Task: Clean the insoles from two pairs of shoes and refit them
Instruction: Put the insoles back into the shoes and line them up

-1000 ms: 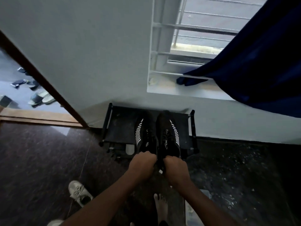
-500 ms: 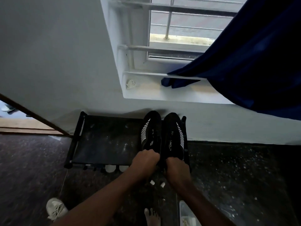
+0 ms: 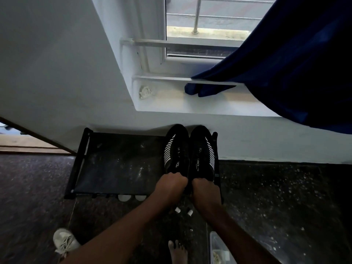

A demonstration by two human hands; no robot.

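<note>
Head view: both forearms reach from the near edge toward the far wall, side by side, wrists straight. Left hand (image 3: 170,184) is fisted on the heel end of the left black shoe (image 3: 176,149), right hand (image 3: 204,191) likewise on the right black shoe (image 3: 202,149). The fingers (image 3: 177,175) are curled and clamped there; the light is too dim to tell exactly which part they pinch. The shoes touch, toes to the wall, at the right end of the black shoe rack (image 3: 118,164). A white sneaker (image 3: 64,242) is on the floor near left, a bare foot (image 3: 178,252) near centre.

Both hands (image 3: 170,185) (image 3: 205,191) on 2 black shoes (image 3: 176,149) (image 3: 202,149)
</note>
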